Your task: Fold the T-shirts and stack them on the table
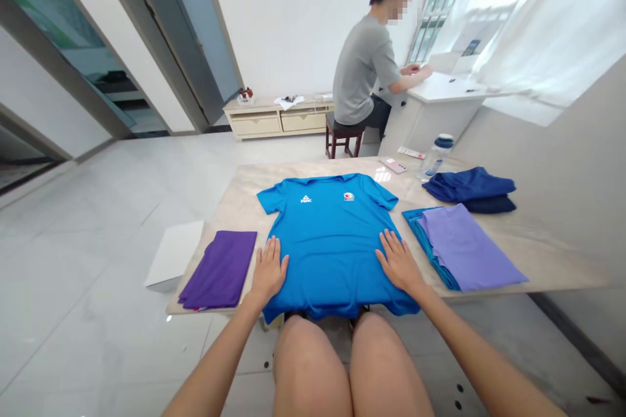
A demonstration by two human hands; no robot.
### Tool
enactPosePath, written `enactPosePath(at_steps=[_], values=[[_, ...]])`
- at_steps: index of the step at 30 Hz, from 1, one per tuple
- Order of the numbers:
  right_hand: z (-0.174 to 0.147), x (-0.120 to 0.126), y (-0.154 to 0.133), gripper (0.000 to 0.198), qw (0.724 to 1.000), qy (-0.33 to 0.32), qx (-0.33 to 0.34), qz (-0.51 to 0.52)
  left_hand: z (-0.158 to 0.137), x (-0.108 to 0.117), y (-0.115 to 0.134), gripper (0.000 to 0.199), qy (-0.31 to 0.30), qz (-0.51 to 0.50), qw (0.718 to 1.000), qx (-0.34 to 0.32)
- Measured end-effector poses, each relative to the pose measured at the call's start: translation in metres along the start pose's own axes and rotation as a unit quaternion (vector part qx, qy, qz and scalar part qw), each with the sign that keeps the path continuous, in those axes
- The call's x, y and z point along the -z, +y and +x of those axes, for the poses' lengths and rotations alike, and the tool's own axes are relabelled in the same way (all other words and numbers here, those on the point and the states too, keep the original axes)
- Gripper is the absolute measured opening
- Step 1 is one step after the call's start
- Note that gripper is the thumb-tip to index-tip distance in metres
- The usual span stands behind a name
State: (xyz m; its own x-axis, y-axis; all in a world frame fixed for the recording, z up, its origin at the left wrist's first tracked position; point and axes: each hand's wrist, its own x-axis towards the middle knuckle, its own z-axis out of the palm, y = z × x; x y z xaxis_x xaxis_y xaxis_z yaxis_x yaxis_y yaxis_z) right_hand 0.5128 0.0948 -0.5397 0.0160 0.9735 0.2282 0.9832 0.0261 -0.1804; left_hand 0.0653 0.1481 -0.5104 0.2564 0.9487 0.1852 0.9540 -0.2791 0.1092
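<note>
A blue short-sleeved T-shirt (pixel 332 241) lies spread out face up on the table, its collar at the far side and its hem hanging over the near edge. Two small white logos mark its chest, and faint creases run across the middle. My left hand (pixel 270 268) rests flat on the shirt's left side, fingers stretched out. On the opposite side edge, my right hand (pixel 398 262) also lies flat with its fingers spread. Left of the shirt is a folded purple cloth (pixel 222 270). To the right, a folded lavender cloth (pixel 472 247) lies partly over a folded blue cloth (pixel 430 247).
Dark blue clothing (pixel 469 187) is heaped at the table's (pixel 552 260) far right, near a water bottle (pixel 437 156) and a phone (pixel 394 165). A white box (pixel 176 251) stands left of the table. Beyond it, a person (pixel 364 71) sits at a white desk (pixel 440 88).
</note>
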Motion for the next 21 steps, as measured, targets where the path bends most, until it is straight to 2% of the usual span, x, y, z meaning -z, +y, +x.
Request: enactPosePath(at_steps=[3,6,9,11,12,14,16,18,20,21], values=[[-0.019,0.010,-0.004,0.069,1.000,-0.012,0.022,-0.013,-0.013,0.002,0.000,0.073,0.000,0.002,1.000,-0.011],[-0.053,0.027,-0.005,0.064,0.997,-0.030,0.070,-0.021,-0.037,0.010,-0.006,0.070,-0.009,-0.006,0.998,-0.063],[-0.107,0.042,0.001,0.060,0.994,-0.023,0.111,-0.008,-0.079,0.024,-0.018,0.062,0.006,-0.025,0.993,-0.119],[-0.149,0.043,0.007,0.061,0.995,0.009,0.096,0.027,-0.116,0.031,-0.025,0.057,0.036,-0.057,0.991,-0.112],[-0.169,0.041,0.009,0.059,0.996,0.030,0.066,0.054,-0.134,0.033,-0.028,0.054,0.054,-0.084,0.991,-0.086],[-0.200,0.029,0.013,0.048,0.989,0.066,-0.030,0.131,-0.165,0.034,-0.029,0.048,0.083,-0.156,0.984,0.015],[-0.211,0.013,0.012,0.042,0.958,0.081,-0.147,0.230,-0.181,0.034,-0.024,0.047,0.067,-0.246,0.957,0.141],[-0.203,-0.001,0.007,0.055,0.911,0.086,-0.239,0.324,-0.178,0.033,-0.012,0.053,0.012,-0.337,0.912,0.235],[-0.183,-0.008,0.001,0.072,0.869,0.099,-0.292,0.387,-0.162,0.033,0.001,0.064,-0.045,-0.407,0.869,0.278],[-0.172,-0.009,-0.002,0.077,0.855,0.103,-0.305,0.406,-0.153,0.033,0.007,0.067,-0.059,-0.421,0.858,0.289]])
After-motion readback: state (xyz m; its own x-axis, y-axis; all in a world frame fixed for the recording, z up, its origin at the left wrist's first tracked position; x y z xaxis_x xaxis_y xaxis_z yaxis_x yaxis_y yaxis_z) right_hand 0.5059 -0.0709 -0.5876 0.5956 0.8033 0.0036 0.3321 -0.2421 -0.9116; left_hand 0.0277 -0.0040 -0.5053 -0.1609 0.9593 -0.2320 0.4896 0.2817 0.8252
